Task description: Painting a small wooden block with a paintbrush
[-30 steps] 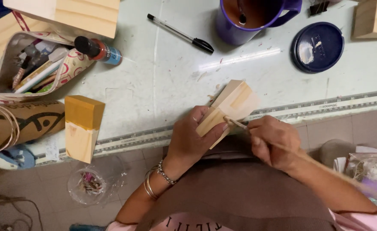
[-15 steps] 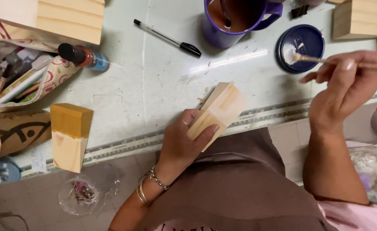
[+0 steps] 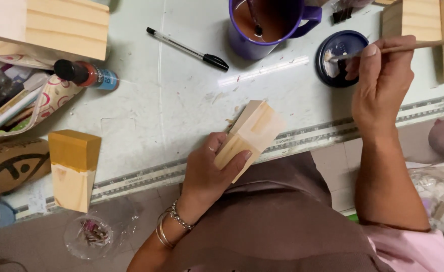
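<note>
Head view shows the left hand (image 3: 209,174) wrapped around a small pale wooden block (image 3: 249,136), thumb across its near face and fingers behind it. The block is tilted, its far end over the edge of the pale surface (image 3: 181,100) and its near end over the person's lap. The right hand (image 3: 381,85) is well apart from the block, up and to the right, pinched closed on a thin wooden-handled brush (image 3: 413,46). The brush lies roughly level, and its tip reaches into a round dark blue lid (image 3: 340,58) that holds a smear of whitish paint.

Just left of the lid stands a purple mug (image 3: 272,27) holding brownish liquid with a tool handle in it. A black pen (image 3: 189,49) lies left of the mug. At the left edge an open patterned pouch (image 3: 20,108) holds pencils and other slim tools, with a small bottle (image 3: 88,74) lying beside its mouth. Near it stands another wooden block with a yellow-painted top (image 3: 73,168).
</note>
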